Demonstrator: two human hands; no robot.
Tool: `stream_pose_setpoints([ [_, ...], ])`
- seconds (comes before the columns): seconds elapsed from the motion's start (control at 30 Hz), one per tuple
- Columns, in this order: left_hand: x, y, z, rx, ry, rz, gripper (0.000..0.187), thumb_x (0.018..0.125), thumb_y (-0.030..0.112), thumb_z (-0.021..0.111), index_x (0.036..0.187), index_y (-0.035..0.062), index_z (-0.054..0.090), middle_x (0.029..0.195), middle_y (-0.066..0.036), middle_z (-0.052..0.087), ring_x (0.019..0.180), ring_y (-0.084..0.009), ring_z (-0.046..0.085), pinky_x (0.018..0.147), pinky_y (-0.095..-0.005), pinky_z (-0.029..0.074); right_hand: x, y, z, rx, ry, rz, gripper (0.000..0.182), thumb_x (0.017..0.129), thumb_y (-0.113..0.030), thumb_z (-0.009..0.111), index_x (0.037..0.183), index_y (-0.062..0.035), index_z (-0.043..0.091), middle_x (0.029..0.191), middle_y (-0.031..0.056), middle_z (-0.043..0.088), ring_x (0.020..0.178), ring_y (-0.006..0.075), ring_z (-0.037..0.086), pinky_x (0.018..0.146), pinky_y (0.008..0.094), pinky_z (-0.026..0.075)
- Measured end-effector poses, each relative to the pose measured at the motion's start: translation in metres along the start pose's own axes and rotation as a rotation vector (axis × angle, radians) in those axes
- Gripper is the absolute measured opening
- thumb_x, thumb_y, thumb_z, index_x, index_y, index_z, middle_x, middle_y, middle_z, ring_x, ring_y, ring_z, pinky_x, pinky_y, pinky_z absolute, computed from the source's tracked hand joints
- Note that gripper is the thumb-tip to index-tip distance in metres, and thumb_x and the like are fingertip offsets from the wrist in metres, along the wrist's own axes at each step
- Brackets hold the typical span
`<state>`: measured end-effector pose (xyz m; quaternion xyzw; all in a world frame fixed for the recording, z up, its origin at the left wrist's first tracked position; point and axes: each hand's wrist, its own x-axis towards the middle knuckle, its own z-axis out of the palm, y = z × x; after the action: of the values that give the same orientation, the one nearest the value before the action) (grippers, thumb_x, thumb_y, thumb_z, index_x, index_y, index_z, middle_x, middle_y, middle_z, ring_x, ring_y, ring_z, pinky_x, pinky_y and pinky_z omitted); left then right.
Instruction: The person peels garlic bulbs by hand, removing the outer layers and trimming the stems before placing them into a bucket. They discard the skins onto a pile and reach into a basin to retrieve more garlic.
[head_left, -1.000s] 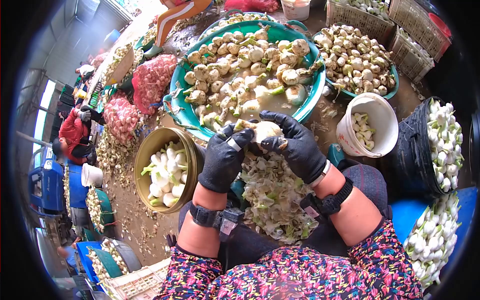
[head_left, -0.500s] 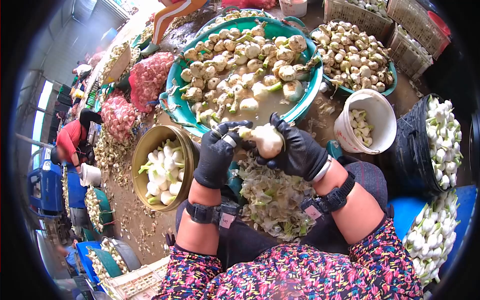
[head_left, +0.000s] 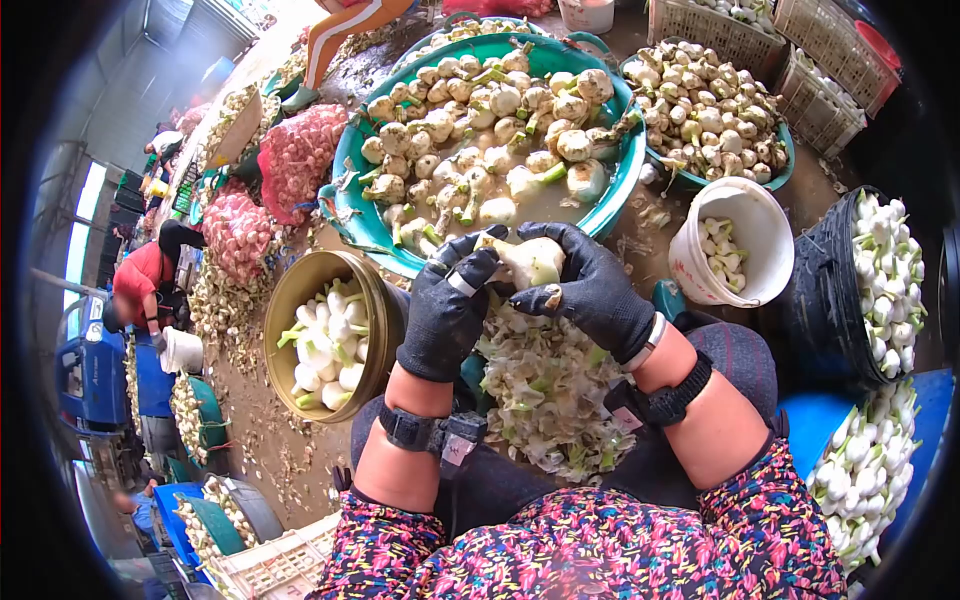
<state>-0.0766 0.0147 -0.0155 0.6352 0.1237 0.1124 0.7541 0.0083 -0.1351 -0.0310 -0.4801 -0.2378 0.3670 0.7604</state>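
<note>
A garlic bulb [head_left: 537, 262] with a pale, partly peeled skin is held between my two gloved hands, just in front of the green tub. The fingers of my right hand [head_left: 598, 295] curl around its round body, thumb beneath. At its stem end, my left hand [head_left: 447, 312] pinches with thumb and forefinger. Below both hands lies a heap of peeled-off skins [head_left: 550, 400]. Muddy unpeeled bulbs float in brown water in the big green tub [head_left: 345, 190]. Left of my hands, a tan bucket [head_left: 385, 335] contains clean white bulbs.
A white bucket [head_left: 770, 245] with small cloves stands to the right, beside a black bucket [head_left: 810, 300] of white bulbs. Another basin of dirty bulbs [head_left: 710, 120] sits behind. Red net sacks [head_left: 300, 160] lie at left, and a person in red [head_left: 140, 280] bends near a white pail.
The bulb has turned and risen slightly, and its stem end is now between my left fingers. My right hand has shifted left, its thumb now under the bulb.
</note>
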Motion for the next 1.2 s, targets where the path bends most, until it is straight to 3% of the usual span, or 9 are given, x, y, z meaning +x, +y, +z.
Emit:
stream_pose_setpoints([
  [0.37, -0.004, 0.003, -0.006, 0.09, -0.035, 0.031, 0.03, 0.083, 0.01, 0.058, 0.11, -0.0003, 0.058, 0.096, -0.006, 0.062, 0.085, -0.0123, 0.058, 0.073, -0.0228, 0.046, -0.001, 0.0, 0.001, 0.312, 0.077, 0.104, 0.046, 0.078, -0.013, 0.068, 0.116, 0.002, 0.047, 0.102, 0.0092, 0.06, 0.085, 0.0169, 0.062, 0.072, 0.0271, 0.051],
  [0.47, -0.002, 0.004, -0.008, 0.915, -0.095, 0.618, 0.029, 0.081, 0.009, 0.059, 0.109, -0.0009, 0.058, 0.096, -0.006, 0.062, 0.084, -0.0115, 0.058, 0.07, -0.0225, 0.046, 0.0, 0.002, 0.0, 0.203, 0.113, 0.06, 0.043, 0.079, -0.011, 0.067, 0.115, 0.0028, 0.049, 0.102, 0.0087, 0.06, 0.085, 0.0135, 0.06, 0.072, 0.0259, 0.051],
  [0.53, -0.004, 0.008, 0.002, 0.109, 0.018, -0.01, 0.029, 0.079, 0.008, 0.062, 0.107, -0.0005, 0.06, 0.092, -0.005, 0.063, 0.079, -0.0103, 0.059, 0.067, -0.0227, 0.047, -0.003, -0.002, 0.005, 0.213, 0.091, 0.04, 0.042, 0.08, -0.013, 0.066, 0.115, 0.0029, 0.049, 0.101, 0.0084, 0.06, 0.084, 0.0119, 0.059, 0.073, 0.0252, 0.05],
  [0.7, -0.006, 0.005, 0.001, 0.223, -0.017, 0.024, 0.02, 0.078, 0.006, 0.063, 0.097, 0.0012, 0.063, 0.084, -0.003, 0.064, 0.071, -0.0086, 0.058, 0.065, -0.0223, 0.046, 0.001, 0.007, 0.0, 0.054, 0.164, 0.001, 0.035, 0.087, -0.024, 0.057, 0.111, 0.0012, 0.051, 0.094, 0.0078, 0.06, 0.08, 0.0105, 0.059, 0.067, 0.0245, 0.05],
  [0.87, -0.011, 0.005, -0.003, 0.334, -0.059, -0.033, 0.013, 0.076, 0.005, 0.064, 0.088, 0.0014, 0.065, 0.081, -0.003, 0.064, 0.07, -0.0086, 0.057, 0.065, -0.0232, 0.045, -0.002, -0.002, -0.013, 0.378, -0.213, 0.499, 0.039, 0.09, -0.042, 0.046, 0.101, -0.0053, 0.054, 0.072, 0.0046, 0.058, 0.059, 0.0139, 0.057, 0.051, 0.0238, 0.048],
  [0.97, -0.009, 0.011, 0.004, 0.911, -0.128, 0.474, 0.022, 0.07, 0.004, 0.064, 0.091, 0.001, 0.062, 0.082, -0.003, 0.063, 0.074, -0.0109, 0.058, 0.066, -0.0254, 0.046, -0.016, -0.008, 0.005, 0.325, -0.238, 0.548, 0.035, 0.087, -0.041, 0.052, 0.099, -0.0081, 0.053, 0.071, 0.0044, 0.058, 0.054, 0.0153, 0.056, 0.042, 0.0244, 0.043],
  [1.03, -0.011, 0.013, 0.005, 1.019, -0.176, 0.481, 0.028, 0.076, 0.003, 0.059, 0.104, -0.0002, 0.059, 0.089, -0.005, 0.063, 0.078, -0.0125, 0.058, 0.068, -0.0268, 0.047, -0.014, -0.004, 0.002, 0.443, -0.255, 0.542, 0.035, 0.087, -0.041, 0.053, 0.098, -0.0074, 0.053, 0.074, 0.0053, 0.058, 0.059, 0.015, 0.057, 0.047, 0.0243, 0.046],
  [1.1, -0.013, 0.018, 0.011, 0.2, 0.016, -0.026, 0.037, 0.08, 0.001, 0.054, 0.116, -0.0019, 0.052, 0.096, -0.008, 0.062, 0.081, -0.0146, 0.058, 0.071, -0.0288, 0.048, -0.01, -0.002, -0.006, 0.503, -0.291, 0.507, 0.037, 0.087, -0.04, 0.053, 0.103, -0.0059, 0.053, 0.081, 0.0052, 0.059, 0.066, 0.0142, 0.059, 0.054, 0.0253, 0.049],
  [1.2, -0.016, 0.029, 0.002, -0.011, -0.125, -0.093, 0.044, 0.079, 0.0, 0.055, 0.122, -0.001, 0.048, 0.102, -0.008, 0.06, 0.087, -0.0127, 0.057, 0.077, -0.0257, 0.046, -0.005, -0.009, -0.01, 0.245, -0.207, 0.252, 0.042, 0.088, -0.038, 0.052, 0.112, -0.0031, 0.053, 0.091, 0.0045, 0.059, 0.078, 0.0125, 0.057, 0.065, 0.0256, 0.048],
])
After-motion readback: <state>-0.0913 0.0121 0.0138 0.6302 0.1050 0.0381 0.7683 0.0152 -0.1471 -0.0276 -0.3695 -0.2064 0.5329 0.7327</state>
